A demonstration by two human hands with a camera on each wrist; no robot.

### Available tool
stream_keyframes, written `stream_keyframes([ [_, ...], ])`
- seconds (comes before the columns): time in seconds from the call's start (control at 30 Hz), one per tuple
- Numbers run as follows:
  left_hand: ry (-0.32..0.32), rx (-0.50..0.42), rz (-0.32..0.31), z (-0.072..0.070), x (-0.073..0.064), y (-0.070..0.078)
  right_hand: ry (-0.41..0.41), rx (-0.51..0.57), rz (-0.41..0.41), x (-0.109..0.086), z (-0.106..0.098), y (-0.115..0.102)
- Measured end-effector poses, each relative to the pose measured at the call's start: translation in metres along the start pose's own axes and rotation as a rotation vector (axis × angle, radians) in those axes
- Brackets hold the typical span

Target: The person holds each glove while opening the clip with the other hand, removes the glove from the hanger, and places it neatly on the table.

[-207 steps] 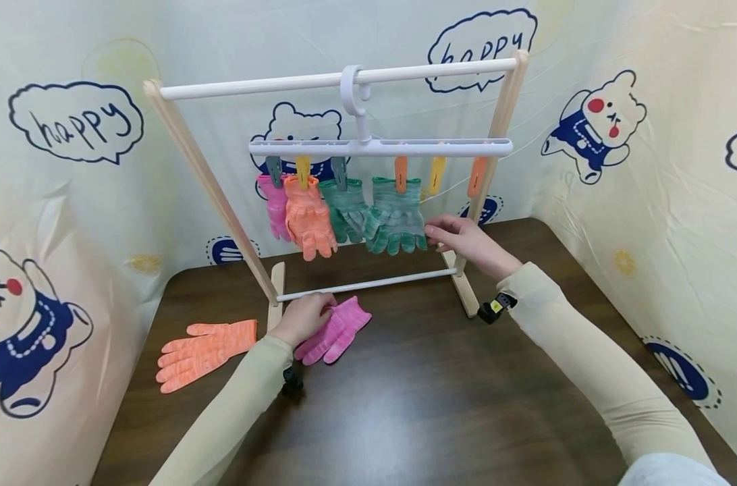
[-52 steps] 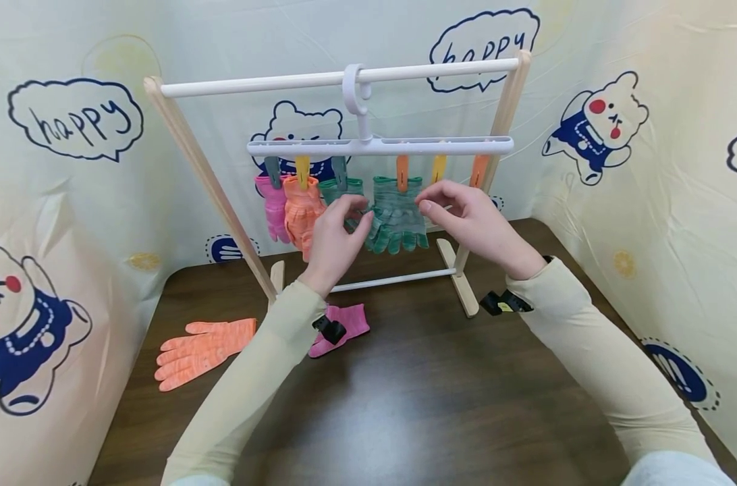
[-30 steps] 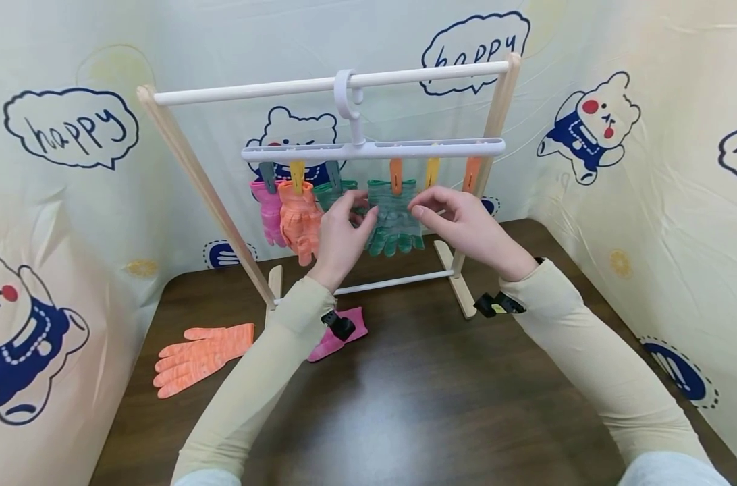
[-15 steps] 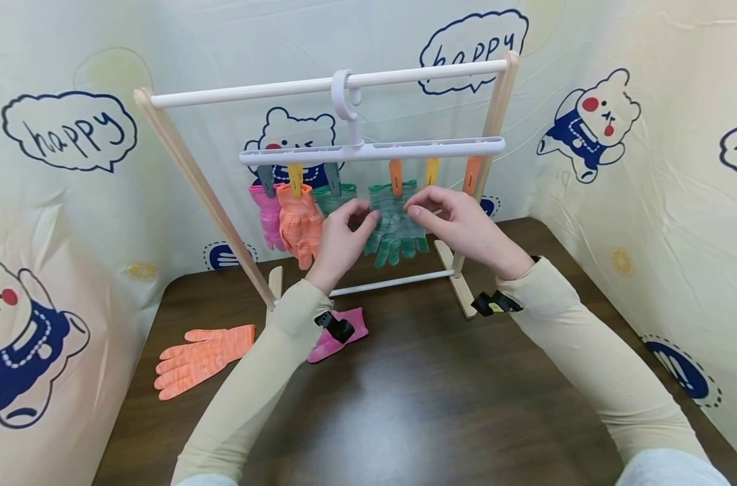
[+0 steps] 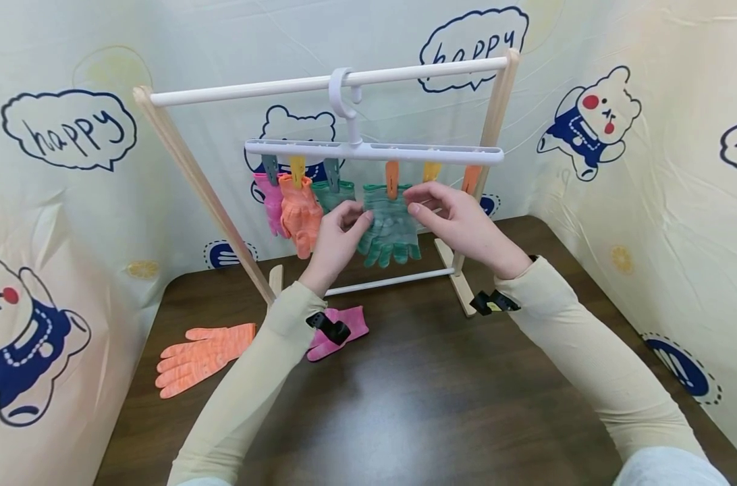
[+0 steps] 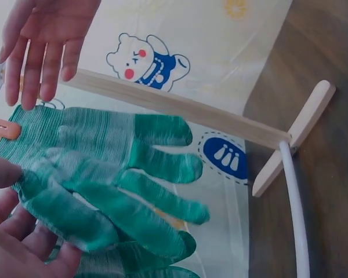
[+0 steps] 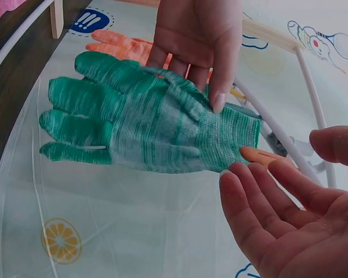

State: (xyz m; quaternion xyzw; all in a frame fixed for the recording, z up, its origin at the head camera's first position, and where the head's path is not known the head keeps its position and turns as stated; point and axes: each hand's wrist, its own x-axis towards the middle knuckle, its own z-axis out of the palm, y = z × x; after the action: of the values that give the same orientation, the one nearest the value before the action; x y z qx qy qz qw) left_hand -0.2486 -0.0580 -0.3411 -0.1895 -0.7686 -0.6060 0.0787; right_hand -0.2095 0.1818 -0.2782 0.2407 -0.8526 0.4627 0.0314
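A green glove (image 5: 391,226) hangs by its cuff from an orange clothespin (image 5: 392,179) on the white hanger (image 5: 429,154). My left hand (image 5: 337,239) holds the glove's left edge; in the right wrist view its thumb lies before the cuff, fingers behind. My right hand (image 5: 456,219) is at the glove's right side, fingers loosely bent and thumb apart; in the right wrist view its fingertips are close to the cuff and clothespin. A second green glove (image 5: 334,194), an orange glove (image 5: 300,212) and a pink glove (image 5: 270,202) hang to the left.
The hanger hooks over the top rod (image 5: 241,90) of a wooden-sided rack (image 5: 496,111). On the brown table (image 5: 441,398) lie an orange glove (image 5: 204,354) and a pink glove (image 5: 350,324), partly behind my left wrist. Yellow (image 5: 431,171) and orange clothespins hang at right.
My left hand has left the pink glove on the table and risen to the hanging green one. My right hand has risen beside it. Lately the hanger has turned slightly, its right end nearer.
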Motion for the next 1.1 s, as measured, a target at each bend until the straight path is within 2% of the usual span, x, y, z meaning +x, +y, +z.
stream_keyframes([
  [0.47, -0.034, -0.039, -0.051, -0.003, -0.003, 0.000, 0.100, -0.038, -0.004, 0.000, 0.007, 0.003],
  [0.8, -0.044, -0.038, -0.054, -0.006, -0.003, 0.000, 0.150, -0.234, -0.011, 0.003, 0.016, -0.004],
  [1.1, -0.045, -0.043, -0.053, -0.005, -0.004, 0.001, 0.151, -0.198, -0.010, 0.010, 0.032, -0.005],
])
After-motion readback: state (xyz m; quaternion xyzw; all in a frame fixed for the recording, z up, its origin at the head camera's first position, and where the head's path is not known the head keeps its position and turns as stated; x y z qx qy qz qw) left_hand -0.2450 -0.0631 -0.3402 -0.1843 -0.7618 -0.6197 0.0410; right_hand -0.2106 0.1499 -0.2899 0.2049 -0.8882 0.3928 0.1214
